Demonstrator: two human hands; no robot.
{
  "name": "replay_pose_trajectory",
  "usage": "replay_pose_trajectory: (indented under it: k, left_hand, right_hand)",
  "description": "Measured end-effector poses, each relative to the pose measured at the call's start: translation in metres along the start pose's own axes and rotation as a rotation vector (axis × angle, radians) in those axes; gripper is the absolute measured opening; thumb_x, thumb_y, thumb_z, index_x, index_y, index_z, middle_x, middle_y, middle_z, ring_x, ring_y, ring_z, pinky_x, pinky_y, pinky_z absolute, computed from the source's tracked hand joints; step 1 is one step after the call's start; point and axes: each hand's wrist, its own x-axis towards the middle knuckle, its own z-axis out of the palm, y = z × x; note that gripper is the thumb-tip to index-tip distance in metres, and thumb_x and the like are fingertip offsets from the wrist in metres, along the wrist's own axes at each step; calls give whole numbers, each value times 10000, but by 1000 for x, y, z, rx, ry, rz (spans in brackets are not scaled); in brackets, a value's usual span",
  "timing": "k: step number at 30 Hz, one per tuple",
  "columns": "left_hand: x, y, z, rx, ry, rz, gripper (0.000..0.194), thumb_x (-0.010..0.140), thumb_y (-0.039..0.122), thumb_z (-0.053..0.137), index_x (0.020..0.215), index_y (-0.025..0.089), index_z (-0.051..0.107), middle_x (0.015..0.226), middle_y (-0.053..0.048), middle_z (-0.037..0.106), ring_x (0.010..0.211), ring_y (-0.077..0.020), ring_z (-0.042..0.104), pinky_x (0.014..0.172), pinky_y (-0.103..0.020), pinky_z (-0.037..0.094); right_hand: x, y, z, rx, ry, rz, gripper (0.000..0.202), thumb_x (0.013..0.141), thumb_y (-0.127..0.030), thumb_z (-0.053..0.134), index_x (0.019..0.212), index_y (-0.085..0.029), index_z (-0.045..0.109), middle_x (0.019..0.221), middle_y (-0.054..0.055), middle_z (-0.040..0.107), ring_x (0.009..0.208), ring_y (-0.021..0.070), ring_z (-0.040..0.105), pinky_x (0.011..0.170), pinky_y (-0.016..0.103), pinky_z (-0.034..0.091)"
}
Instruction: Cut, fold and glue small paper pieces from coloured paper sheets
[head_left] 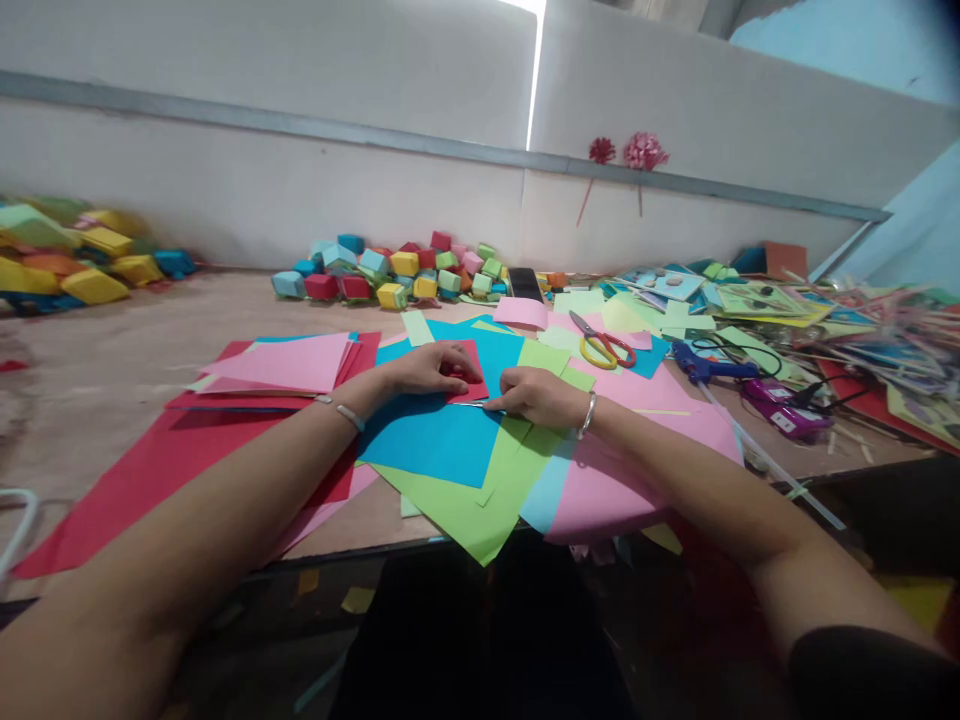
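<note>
Where the two hands meet over the worktop (240, 300), a small red paper piece (472, 357) lies on blue paper (442, 440). The left hand (431, 368) rests on it with fingers loosely curved; whether they pinch the paper, I cannot tell. At its near edge is a thin silvery strip (469, 403), too small to identify, its right end gripped by the bent fingers of the right hand (536, 395). Each wrist wears a band.

From the red piece, light green paper (480, 525) sticks out from under the blue at 6 o'clock, pointing over the worktop's near edge. At 4 o'clock spreads a large pink sheet (622, 480), partly beneath the right forearm. At 9 o'clock a stack of pink paper (285, 362) sits on red sheets (180, 460), which reach out towards 8 o'clock.

Scissors (604, 347) with one yellow and one red handle lie at 2 o'clock, tips pointing away. Further out, at 3 o'clock, are a blue glue gun (712, 366) and a purple power strip (786, 408). A black phone (525, 284) is at 1 o'clock. Many-coloured paper boxes (405, 265) are heaped at 11 o'clock, and larger ones (97, 255) at 10 o'clock. Beyond, at 1 o'clock, two paper flowers (645, 151) stand against the white wall (420, 190).
</note>
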Motion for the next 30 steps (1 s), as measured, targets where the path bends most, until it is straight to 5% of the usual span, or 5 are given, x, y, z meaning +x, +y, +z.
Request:
replay_pose_trajectory:
  k: [13,17,20,27,30]
  left_hand:
    - [0,1,-2,37,-21,3,411,797,509,635,1022,184,751,966,-65,652,874,-198,612,796,-301,499]
    - [-3,3,1,103,26,17,470,849,546,565,1095,186,740,981,-69,645,924,-216,601,855,-316,481]
    - [-3,4,5,187,53,36,505,887,573,500,1162,220,733,975,-70,618,936,-226,580,867,-332,462]
    - [1,1,9,444,109,28,554,842,631,513,1176,251,740,1058,-112,628,994,-271,563,874,-360,435]
    - [0,2,6,601,163,-59,533,891,550,424,1154,220,751,1073,-135,648,987,-290,583,826,-368,435]
  right_hand:
    - [0,-11,-8,145,-31,-48,342,915,-76,514,1095,-227,764,909,43,618,823,144,552,756,244,426]
    - [-7,0,-23,13,97,259,341,868,-82,563,1130,-190,753,937,71,681,851,165,592,751,253,429]
    - [-10,4,-34,-97,70,481,386,824,-71,569,1141,-193,752,960,72,732,870,181,618,714,253,414]
    - [-9,0,-34,-97,-43,587,322,824,-184,630,1114,-238,759,1024,48,754,877,178,641,617,242,376]
    - [-15,16,-42,-61,28,629,213,872,-264,625,995,-203,787,997,47,759,869,152,641,677,224,404]
